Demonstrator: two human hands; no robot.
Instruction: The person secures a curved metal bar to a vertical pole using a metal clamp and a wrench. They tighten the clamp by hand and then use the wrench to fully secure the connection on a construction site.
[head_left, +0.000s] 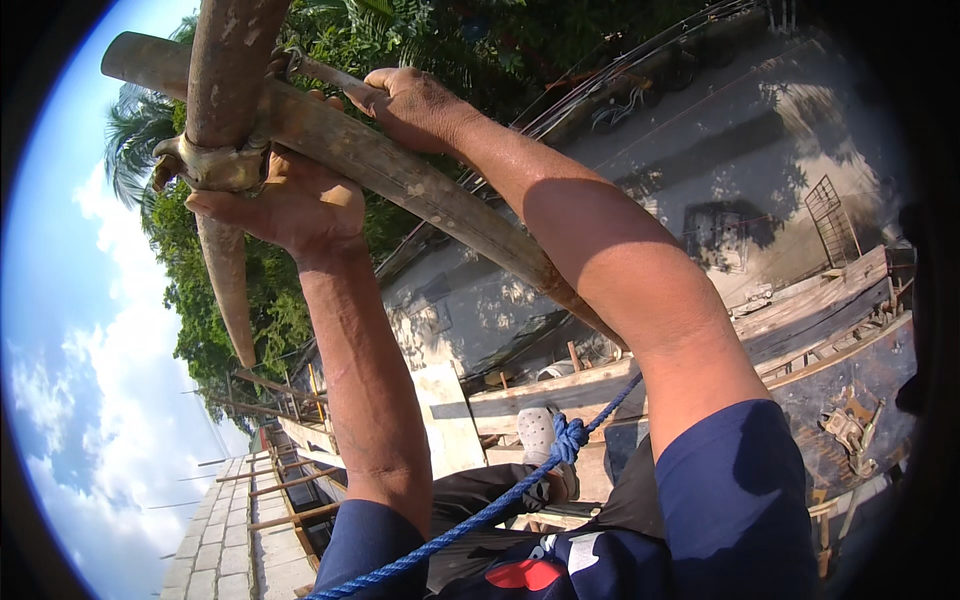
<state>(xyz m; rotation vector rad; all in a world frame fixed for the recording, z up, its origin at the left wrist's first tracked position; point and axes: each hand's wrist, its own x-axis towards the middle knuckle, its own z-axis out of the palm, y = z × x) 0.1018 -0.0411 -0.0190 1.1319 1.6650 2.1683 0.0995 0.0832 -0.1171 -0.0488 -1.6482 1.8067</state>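
Two dirt-crusted metal scaffold pipes cross at upper left: an upright pipe (232, 80) and a long slanting pipe (430, 190). A rusty scaffold clamp (222, 165) wraps the upright one at the crossing. My left hand (300, 205) is raised under the joint, thumb below the clamp and fingers curled up behind the slanting pipe. Above that pipe, my right hand (415, 105) is closed round the handle of a wrench (335, 78), whose far end meets the fittings behind the upright pipe. The wrench's head is partly hidden.
A knotted blue rope (570, 438) crosses in front of my body. Below are wooden planks (810, 315), a grey clog (536, 435) on a foot, and a paved street (640, 180) far down. A block wall (215, 530) runs at lower left; trees stand beyond.
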